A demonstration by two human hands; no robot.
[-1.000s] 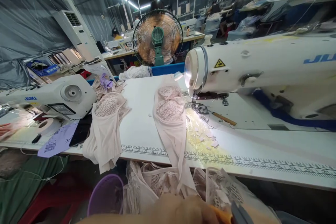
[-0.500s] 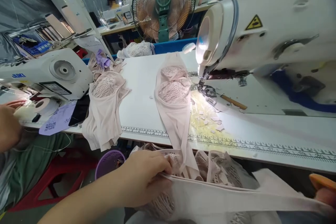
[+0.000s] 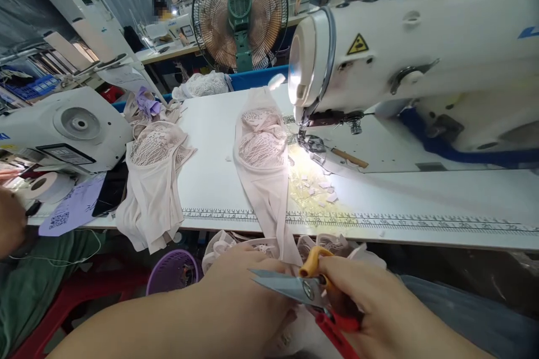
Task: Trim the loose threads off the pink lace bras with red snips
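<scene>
My right hand is closed around a pair of scissors with orange and red handles, blades pointing left. The blades lie over the back of my left hand, whose fingers are bent down into pale pink bra fabric and partly hidden. Below the two hands, part of that bra shows near my lap. Another pink lace bra lies on the white sewing table, its band hanging over the front edge towards my hands.
A sewing machine with its lamp lit stands right, fabric scraps below its needle. More bras hang over the edge at left. A purple basket stands below. Another person's arm is at far left, near a second machine.
My right hand has come from the far right to the middle with the scissors, now beside my left hand. The stretched bra band has dropped out of view. The camera view has shifted right.
</scene>
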